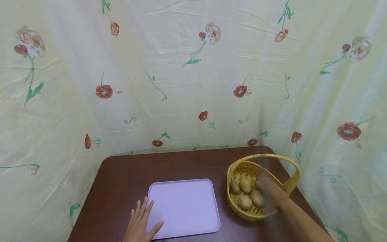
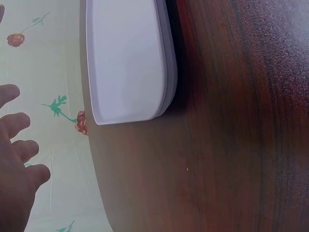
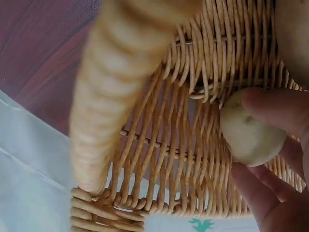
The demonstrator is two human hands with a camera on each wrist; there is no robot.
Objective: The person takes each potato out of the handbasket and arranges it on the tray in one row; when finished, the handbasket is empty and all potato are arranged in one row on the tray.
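A yellow wicker basket [image 1: 251, 215] with an arched handle stands on the right, several round tan potatoes [image 1: 245, 185] inside. My right hand [image 1: 269, 188] reaches into it, blurred in the head view. In the right wrist view that hand [image 3: 277, 159] pinches a potato [image 3: 251, 130] between thumb and fingers, against the woven wall [image 3: 178, 145]. Left of the basket lies a pale lilac tray [image 1: 184, 208]. With fingers spread, my left hand [image 1: 140, 222] is at the tray's left edge; whether it touches the tray cannot be told. The left wrist view shows its fingers [image 2: 19, 125] apart, beside the tray [image 2: 128, 63].
The dark brown table [image 1: 127, 178] has rounded back corners. A floral curtain [image 1: 181, 84] hangs behind it and at both sides. The basket's handle [image 1: 266, 155] arches above the potatoes, close to my right forearm.
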